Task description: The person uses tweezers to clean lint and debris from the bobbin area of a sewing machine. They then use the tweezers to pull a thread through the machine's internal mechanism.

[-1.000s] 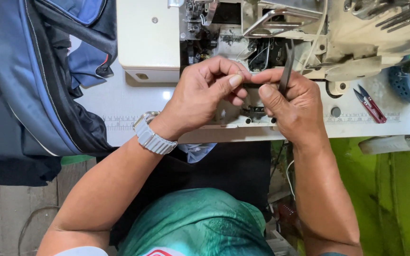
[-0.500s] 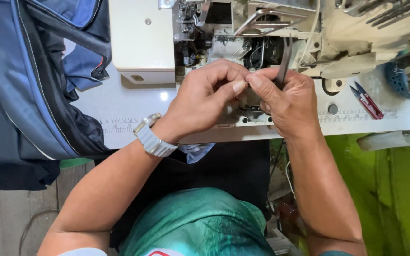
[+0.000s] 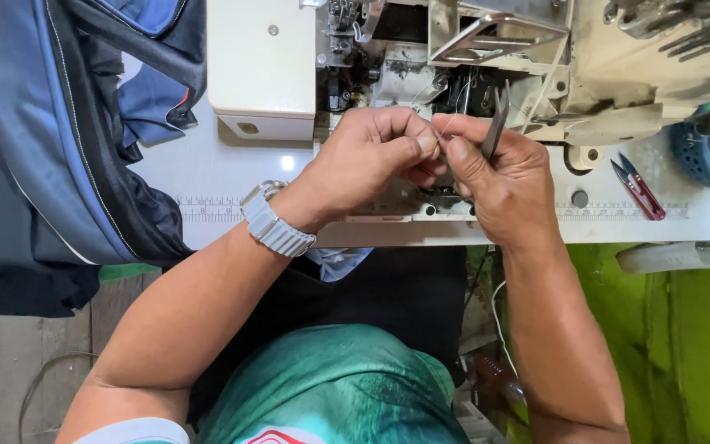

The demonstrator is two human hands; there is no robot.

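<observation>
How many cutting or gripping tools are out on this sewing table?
2. Tweezers stick up from the right hand, by the machine. Red snips lie on the table further right. Others may be hidden behind the hands.

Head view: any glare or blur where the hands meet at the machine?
Head view: even light; one small glare spot on the white table. Left hand, right hand and tweezers are sharp; the thread between the fingertips is barely visible. The machine's open bay sits in shadow.

Left hand [image 3: 371,160] and right hand [image 3: 499,177] meet, fingertips pinched together.
</observation>
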